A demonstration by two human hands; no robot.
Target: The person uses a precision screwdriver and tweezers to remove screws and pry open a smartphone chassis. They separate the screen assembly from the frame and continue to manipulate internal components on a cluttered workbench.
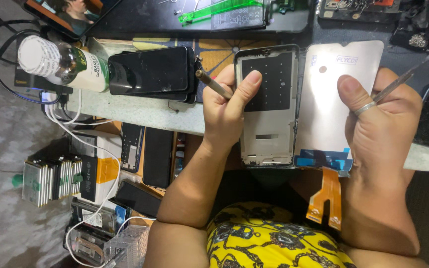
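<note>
Speckled pale worktop point(140, 111) runs across the view, cluttered with phones and cables, with a grey floor at nine o'clock and a dark mat at twelve. Largest among the worked pieces are two phone parts lying side by side at the counter's near edge: a grey phone frame point(269, 106) with a black pad in its upper half, and just at its three o'clock a silvery display panel point(326, 104), whose orange flex ribbon point(326, 196) hangs off the edge toward six o'clock. The left hand point(227, 106) sits at the frame's nine o'clock, fingers curled shut around a brown-handled tool point(213, 84) that points to ten o'clock, while its thumb presses flat on the black pad. The right hand point(386, 119) sits at the panel's three o'clock, thumb laid on the silvery face, fingers closed around metal tweezers point(410, 72) angled toward two o'clock. A stack of dark phones point(152, 72) lies at nine o'clock of the frame, with a capped bottle point(60, 62) on its side beyond them.
</note>
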